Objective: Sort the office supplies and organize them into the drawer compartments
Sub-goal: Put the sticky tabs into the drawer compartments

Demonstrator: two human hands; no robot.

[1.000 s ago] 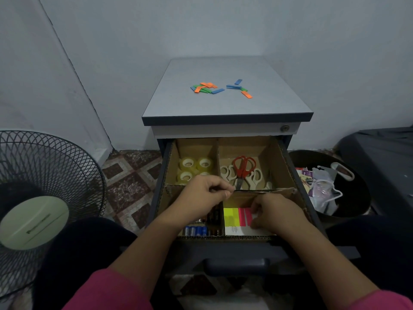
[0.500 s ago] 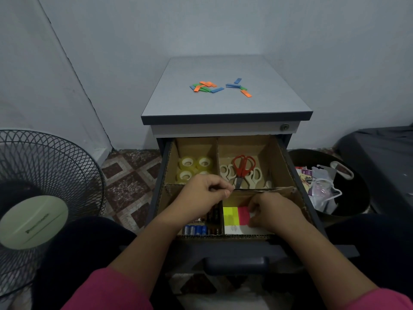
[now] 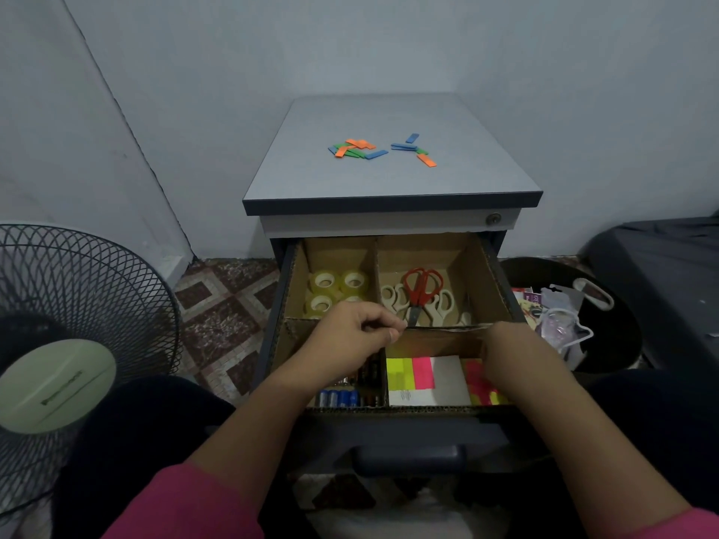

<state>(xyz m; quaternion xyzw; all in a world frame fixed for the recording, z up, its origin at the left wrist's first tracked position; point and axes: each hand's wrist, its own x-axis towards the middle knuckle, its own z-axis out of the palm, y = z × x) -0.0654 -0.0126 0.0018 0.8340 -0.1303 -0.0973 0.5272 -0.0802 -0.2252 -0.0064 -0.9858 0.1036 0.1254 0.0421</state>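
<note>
head view, frame centre: open drawer (image 3: 494, 274) with cardboard divider (image 3: 439, 331), left hand (image 3: 352, 336) grip pinching its edge, right hand (image 3: 505, 350) grip curled on it, tape rolls (image 3: 336, 285) rear-left, scissors (image 3: 420, 291) rear-right, sticky notes (image 3: 424, 377) front-right, batteries (image 3: 338, 396) front-left, coloured tabs (image 3: 360, 149) on tabletop (image 3: 389, 180) above.

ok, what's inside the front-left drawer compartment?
Batteries, blue ones nearest the front, darker ones behind. The left hand hovers over the compartment and covers the rest of it.
</note>
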